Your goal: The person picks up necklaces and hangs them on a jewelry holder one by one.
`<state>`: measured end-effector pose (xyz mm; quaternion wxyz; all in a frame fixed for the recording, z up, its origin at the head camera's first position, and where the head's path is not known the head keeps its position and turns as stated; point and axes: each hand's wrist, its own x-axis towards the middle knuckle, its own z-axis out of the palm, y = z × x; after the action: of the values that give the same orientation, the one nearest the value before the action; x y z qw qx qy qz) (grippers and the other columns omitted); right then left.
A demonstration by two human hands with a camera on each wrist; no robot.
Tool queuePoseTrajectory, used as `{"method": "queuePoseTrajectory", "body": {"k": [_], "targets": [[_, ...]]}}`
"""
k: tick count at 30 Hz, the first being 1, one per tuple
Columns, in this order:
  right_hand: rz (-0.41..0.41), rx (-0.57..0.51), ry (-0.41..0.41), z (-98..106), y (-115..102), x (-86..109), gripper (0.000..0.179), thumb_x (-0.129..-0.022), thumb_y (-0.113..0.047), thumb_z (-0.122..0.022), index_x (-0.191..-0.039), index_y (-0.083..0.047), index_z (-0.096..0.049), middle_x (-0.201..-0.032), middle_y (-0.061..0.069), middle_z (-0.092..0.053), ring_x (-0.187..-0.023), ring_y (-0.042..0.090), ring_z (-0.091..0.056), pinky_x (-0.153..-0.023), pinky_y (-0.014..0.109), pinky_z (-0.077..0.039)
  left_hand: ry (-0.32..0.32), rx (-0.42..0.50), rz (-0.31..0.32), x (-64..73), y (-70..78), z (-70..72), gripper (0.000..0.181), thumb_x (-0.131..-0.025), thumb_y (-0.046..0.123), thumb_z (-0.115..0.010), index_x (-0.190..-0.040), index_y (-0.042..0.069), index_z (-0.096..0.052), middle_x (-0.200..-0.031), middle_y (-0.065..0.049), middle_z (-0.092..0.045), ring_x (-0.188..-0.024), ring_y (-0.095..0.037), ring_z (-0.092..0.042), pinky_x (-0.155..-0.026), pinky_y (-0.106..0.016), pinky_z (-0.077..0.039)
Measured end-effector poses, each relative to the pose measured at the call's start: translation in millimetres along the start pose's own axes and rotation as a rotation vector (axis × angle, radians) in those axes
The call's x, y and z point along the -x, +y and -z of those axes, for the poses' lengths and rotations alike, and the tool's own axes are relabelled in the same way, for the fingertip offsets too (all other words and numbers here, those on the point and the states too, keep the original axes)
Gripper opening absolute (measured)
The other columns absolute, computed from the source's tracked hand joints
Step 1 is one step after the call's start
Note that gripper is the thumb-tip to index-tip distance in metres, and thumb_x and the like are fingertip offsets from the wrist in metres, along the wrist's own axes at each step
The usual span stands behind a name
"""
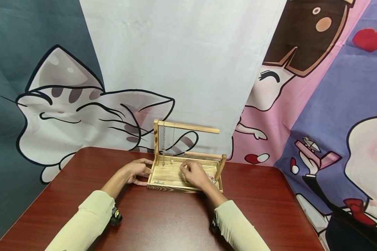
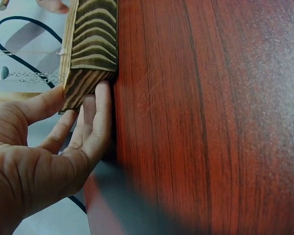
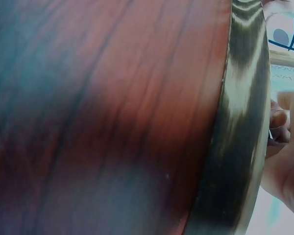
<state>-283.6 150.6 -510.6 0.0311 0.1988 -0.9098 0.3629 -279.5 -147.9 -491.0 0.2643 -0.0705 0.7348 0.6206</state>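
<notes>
A wooden jewelry stand (image 1: 168, 188) with a shallow tray and two bars is on the table. My left hand (image 1: 138, 170) touches the tray's left end; in the left wrist view its thumb lies at the upper rim and its fairly straight fingers (image 2: 103, 105) rest against the end below. Over the tray's middle is my right hand (image 1: 193, 172), thumb and forefinger bent close together; whether they hold anything is too small to see. A chain necklace (image 1: 163, 143) and a thinner necklace (image 1: 173, 143) hang from the tall bar near its post.
Inside the tray lie a small silvery heap (image 1: 159, 182) at the front left and colourful pieces (image 1: 211, 178) at the right, partly behind my right wrist. A lower bar (image 1: 204, 154) has its post at the right. The reddish-brown table (image 1: 169, 219) meets a cartoon-printed cloth (image 1: 188, 69) behind.
</notes>
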Motion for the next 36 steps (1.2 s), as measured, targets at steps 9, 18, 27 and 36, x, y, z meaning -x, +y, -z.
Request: {"method": "queuePoseTrajectory", "body": {"k": [9, 18, 27, 36], "targets": [[0.027, 0.048, 0.024, -0.8, -0.4, 1.3, 0.042, -0.097, -0.002, -0.063, -0.138, -0.006, -0.072, -0.062, -0.011, -0.037, -0.056, 0.005, -0.034, -0.055, 0.024, -0.034, 0.001, -0.003, -0.002, 1.9, 0.9, -0.5, 0.064, -0.106, 0.001, -0.062, -0.165, 0.003, -0.038, -0.136, -0.021, -0.071, -0.125, -0.031, -0.070, -0.087, -0.046, -0.069], [0.026, 0.042, 0.040, -4.9, 1.5, 1.0, 0.018, -0.114, -0.021, -0.065, -0.108, -0.010, -0.078, -0.062, -0.011, -0.054, -0.060, 0.004, -0.049, -0.063, 0.027, -0.047, 0.001, 0.000, -0.002, 2.2, 0.6, -0.5, 0.065, -0.105, 0.000, -0.062, -0.166, 0.004, -0.038, -0.140, -0.024, -0.069, -0.124, -0.031, -0.070, -0.087, -0.045, -0.069], [-0.129, -0.233, -0.070, 0.1, -4.6, 2.6, 0.031, -0.108, -0.016, -0.055, -0.085, -0.008, -0.074, -0.073, -0.003, -0.064, -0.060, 0.009, -0.054, -0.058, 0.023, -0.047, 0.001, -0.004, -0.007, 2.4, 1.1, -0.3, 0.065, -0.105, -0.001, -0.061, -0.166, 0.003, -0.039, -0.145, -0.026, -0.067, -0.124, -0.031, -0.070, -0.086, -0.045, -0.069], [-0.254, -0.652, -0.159, 16.8, -19.6, 5.3, 0.036, -0.111, -0.018, -0.053, -0.107, 0.011, -0.074, -0.072, -0.002, -0.067, -0.059, 0.010, -0.059, -0.057, 0.022, -0.052, 0.002, -0.010, -0.014, 2.2, -0.5, -0.2, 0.060, -0.106, 0.001, -0.063, -0.163, 0.003, -0.041, -0.125, -0.017, -0.075, -0.114, -0.025, -0.073, -0.084, -0.045, -0.069]]}}
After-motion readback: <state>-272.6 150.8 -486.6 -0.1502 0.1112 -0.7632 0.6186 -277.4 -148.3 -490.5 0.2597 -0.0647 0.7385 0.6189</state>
